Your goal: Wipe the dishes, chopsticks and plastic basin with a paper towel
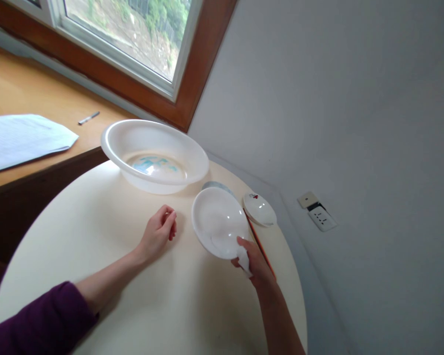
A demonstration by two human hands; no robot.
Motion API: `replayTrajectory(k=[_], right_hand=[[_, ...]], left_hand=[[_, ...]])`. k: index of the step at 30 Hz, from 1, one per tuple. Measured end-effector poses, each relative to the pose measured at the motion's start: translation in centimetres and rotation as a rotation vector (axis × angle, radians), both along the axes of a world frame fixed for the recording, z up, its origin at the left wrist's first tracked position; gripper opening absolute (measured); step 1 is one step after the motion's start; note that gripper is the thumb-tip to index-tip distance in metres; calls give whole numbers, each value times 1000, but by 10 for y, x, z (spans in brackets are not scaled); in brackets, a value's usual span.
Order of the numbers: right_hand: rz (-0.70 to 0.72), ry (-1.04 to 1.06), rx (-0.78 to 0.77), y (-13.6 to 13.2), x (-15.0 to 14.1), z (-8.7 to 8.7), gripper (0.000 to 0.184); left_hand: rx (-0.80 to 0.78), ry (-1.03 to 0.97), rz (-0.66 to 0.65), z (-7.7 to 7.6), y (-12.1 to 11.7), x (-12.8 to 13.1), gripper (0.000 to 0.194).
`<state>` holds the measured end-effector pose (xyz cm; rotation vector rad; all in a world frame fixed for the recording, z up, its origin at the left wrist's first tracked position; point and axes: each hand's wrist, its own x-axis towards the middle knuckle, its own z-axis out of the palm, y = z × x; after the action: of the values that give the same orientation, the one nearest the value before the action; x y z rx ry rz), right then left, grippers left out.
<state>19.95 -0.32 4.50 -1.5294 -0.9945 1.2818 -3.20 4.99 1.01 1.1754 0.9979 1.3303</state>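
Observation:
A white plate (220, 224) is in my right hand (255, 261), gripped at its near right rim and tilted above the round table. A piece of white tissue or cloth (244, 262) shows between the fingers of that hand. My left hand (160, 228) rests loosely curled over the table, left of the plate and apart from it; nothing shows in its fingers. To the right of the plate sits a white bowl (259, 209) with a red pattern. Thin orange-brown sticks, perhaps chopsticks (262, 248), lie beside my right hand.
A large translucent basin (155, 153) with a blue print stands at the far side of the round table (140, 305). Behind the plate a greyish round edge (217, 185) peeks out. Papers (25, 138) and a pen (89, 118) lie on the wooden desk. A wall with sockets (321, 218) borders the right.

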Motion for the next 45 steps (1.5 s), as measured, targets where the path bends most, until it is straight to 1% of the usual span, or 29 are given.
replayTrajectory(k=[3, 5, 8, 11, 14, 17, 23, 30, 45], right_hand=[[-93, 144, 127, 19, 2, 3, 29], [-104, 194, 162, 35, 4, 5, 28], [-104, 209, 144, 61, 8, 6, 30], [-114, 205, 105, 83, 9, 3, 30], [-126, 203, 64, 100, 7, -4, 30], [-137, 199, 37, 110, 3, -10, 31], [-164, 208, -5, 118, 0, -18, 31], [-195, 230, -35, 120, -3, -26, 29], [-215, 266, -52, 122, 2, -38, 27]], left_hand=[[-21, 43, 8, -2, 0, 1, 20], [-22, 61, 5, -3, 1, 2, 20], [-11, 90, 15, -4, 1, 1, 21], [3, 117, 41, -3, 2, 0, 21], [15, 134, 62, -3, 3, 0, 21], [23, 143, 71, -3, 3, 0, 21], [26, 135, 56, -4, 3, 0, 21], [23, 136, 53, -3, 3, 0, 21], [28, 110, 36, -8, 4, 1, 20]])
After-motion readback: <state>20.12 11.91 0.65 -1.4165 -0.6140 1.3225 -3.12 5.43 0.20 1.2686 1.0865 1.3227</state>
